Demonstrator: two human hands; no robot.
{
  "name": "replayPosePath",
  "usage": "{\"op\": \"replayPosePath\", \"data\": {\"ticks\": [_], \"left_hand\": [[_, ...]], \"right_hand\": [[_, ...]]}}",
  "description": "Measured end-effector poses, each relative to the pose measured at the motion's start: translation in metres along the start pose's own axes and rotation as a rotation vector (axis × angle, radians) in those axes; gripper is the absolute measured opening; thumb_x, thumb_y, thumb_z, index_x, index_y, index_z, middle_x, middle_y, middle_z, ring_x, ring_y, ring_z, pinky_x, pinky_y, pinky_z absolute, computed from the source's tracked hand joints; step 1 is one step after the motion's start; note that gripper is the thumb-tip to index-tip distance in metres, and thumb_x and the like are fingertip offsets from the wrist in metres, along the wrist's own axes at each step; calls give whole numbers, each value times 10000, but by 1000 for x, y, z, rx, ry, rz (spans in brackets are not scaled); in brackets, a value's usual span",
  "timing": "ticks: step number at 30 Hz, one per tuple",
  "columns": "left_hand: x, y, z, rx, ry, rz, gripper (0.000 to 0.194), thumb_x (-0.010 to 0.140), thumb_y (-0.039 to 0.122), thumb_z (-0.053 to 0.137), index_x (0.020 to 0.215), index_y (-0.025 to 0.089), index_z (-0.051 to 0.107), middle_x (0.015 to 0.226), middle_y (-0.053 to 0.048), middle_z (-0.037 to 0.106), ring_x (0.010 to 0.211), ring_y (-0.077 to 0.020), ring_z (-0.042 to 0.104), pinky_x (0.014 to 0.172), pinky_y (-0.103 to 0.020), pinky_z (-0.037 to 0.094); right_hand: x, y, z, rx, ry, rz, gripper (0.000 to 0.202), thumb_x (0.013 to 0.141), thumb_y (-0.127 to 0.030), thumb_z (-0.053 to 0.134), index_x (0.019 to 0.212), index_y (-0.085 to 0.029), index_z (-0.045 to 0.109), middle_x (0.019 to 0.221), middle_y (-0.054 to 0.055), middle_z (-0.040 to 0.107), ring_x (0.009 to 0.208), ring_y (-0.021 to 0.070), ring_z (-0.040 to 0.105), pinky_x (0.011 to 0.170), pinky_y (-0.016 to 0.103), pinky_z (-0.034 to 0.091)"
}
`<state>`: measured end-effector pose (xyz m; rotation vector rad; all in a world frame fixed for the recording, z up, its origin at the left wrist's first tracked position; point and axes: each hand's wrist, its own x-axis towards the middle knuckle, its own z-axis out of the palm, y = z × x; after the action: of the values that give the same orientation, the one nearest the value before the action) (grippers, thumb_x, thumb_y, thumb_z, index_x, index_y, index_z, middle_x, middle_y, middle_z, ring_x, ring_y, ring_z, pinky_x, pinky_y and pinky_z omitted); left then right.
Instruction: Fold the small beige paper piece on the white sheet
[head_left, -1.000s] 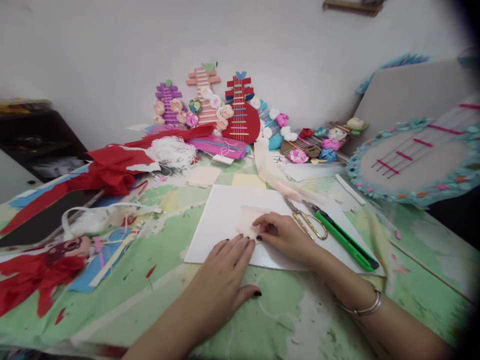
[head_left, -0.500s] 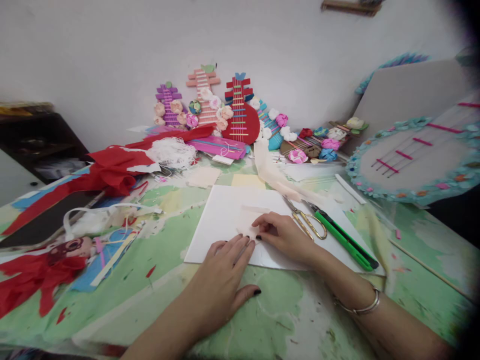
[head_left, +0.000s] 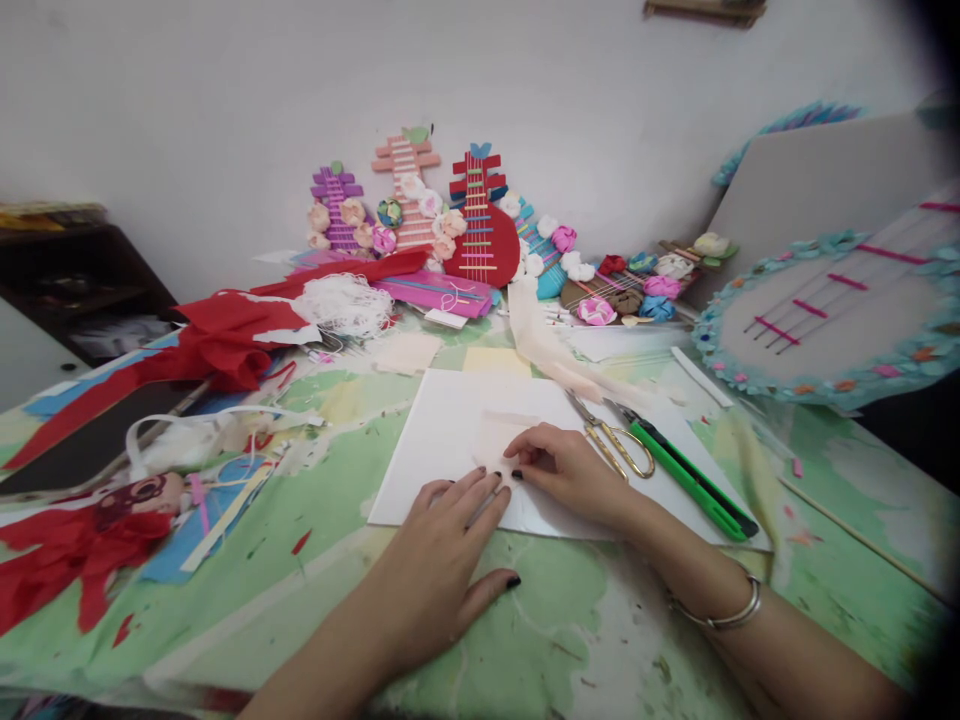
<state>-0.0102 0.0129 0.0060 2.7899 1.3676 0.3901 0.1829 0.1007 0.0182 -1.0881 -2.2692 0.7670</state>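
A small pale cream paper piece [head_left: 501, 440] — thin, squarish, faintly translucent — lies on the white sheet [head_left: 450, 420] mid-table. The left hand [head_left: 442, 560] presses flat, fingers spread; the right hand [head_left: 574, 475] pinches the piece's edge. No writing is legible.

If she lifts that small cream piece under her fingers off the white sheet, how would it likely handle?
The cream piece looks thin and lies flat on the white sheet, so it is probably light and floppy. Both the left hand and right hand press on it, which suggests it slides or curls easily. It has no shape that could roll or tip.
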Motion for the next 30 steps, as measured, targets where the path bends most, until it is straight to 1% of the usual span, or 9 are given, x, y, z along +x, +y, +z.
{"op": "replayPosePath", "data": {"ticks": [11, 20, 24, 27, 30], "left_hand": [[-1, -2, -1, -28, 9, 12, 581, 866, 459, 433, 1364, 197, 288, 1395, -94, 375, 1278, -260, 323, 991, -431, 299], [0, -2, -2, -26, -3, 15, 575, 870, 458, 425, 1367, 205, 285, 1391, -81, 383, 1282, -250, 319, 990, -425, 298], [0, -2, -3, -28, -23, 16, 589, 872, 460, 422, 1382, 220, 251, 1393, -71, 381, 1284, -246, 313, 986, -425, 297], [0, -2, -3, -30, -23, 15, 601, 873, 460, 418, 1387, 207, 238, 1395, -74, 377, 1286, -248, 307, 987, -424, 293], [0, -2, -4, -32, -15, 18, 597, 873, 464, 414, 1378, 186, 259, 1383, -86, 392, 1279, -253, 316, 986, -421, 293]], "right_hand": [[-1, -1, 0, -5, 0, -29, 192, 733, -79, 563, 874, -181, 645, 774, 21, 614, 734, 129, 556, 679, 248, 431], [0, -2, -2, -14, -9, -41, 175, 734, -76, 570, 850, -177, 653, 786, 25, 619, 739, 129, 556, 686, 248, 433], [-1, -3, -3, -30, 0, -59, 181, 732, -64, 573, 843, -176, 661, 775, 25, 623, 734, 131, 556, 685, 248, 432], [-1, -4, -3, -38, -3, -93, 207, 740, -47, 561, 832, -186, 684, 767, 26, 626, 749, 133, 558, 702, 250, 434], [0, -4, -3, -42, -20, -127, 252, 756, -39, 542, 834, -212, 707, 783, 25, 635, 804, 140, 562, 741, 256, 433]]}}
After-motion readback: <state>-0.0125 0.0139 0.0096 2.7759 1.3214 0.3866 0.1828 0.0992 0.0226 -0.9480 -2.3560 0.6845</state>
